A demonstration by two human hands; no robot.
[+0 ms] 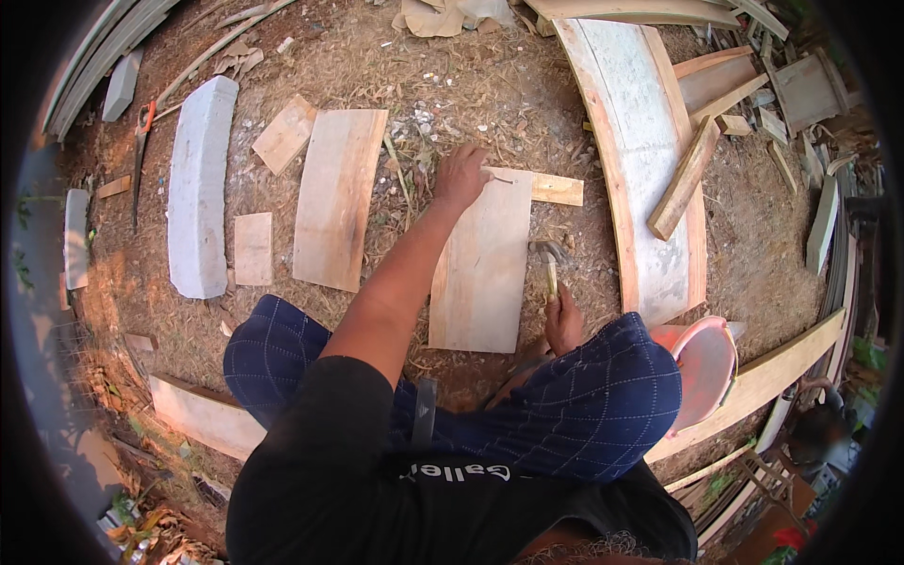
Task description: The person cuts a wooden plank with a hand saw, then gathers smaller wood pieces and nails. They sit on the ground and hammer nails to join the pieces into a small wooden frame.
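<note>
My left hand (461,174) reaches forward to the far end of a pale wooden board (480,273) lying on the dirt, its fingers pinching a thin nail (502,179) against the wood. A short wooden strip (557,189) lies across that far end, sticking out to the right. My right hand (563,320) is low by my knee at the board's right edge, gripping the handle of a hammer (548,264) whose metal head rests just beside the board.
Further boards (337,198) and offcuts (282,132) lie to the left beside a white concrete slab (200,188). On the right is a long whitish panel (640,141) with a wooden bar (686,179) on it. Near my right knee are a pink plastic seat (704,363) and a long plank (763,381).
</note>
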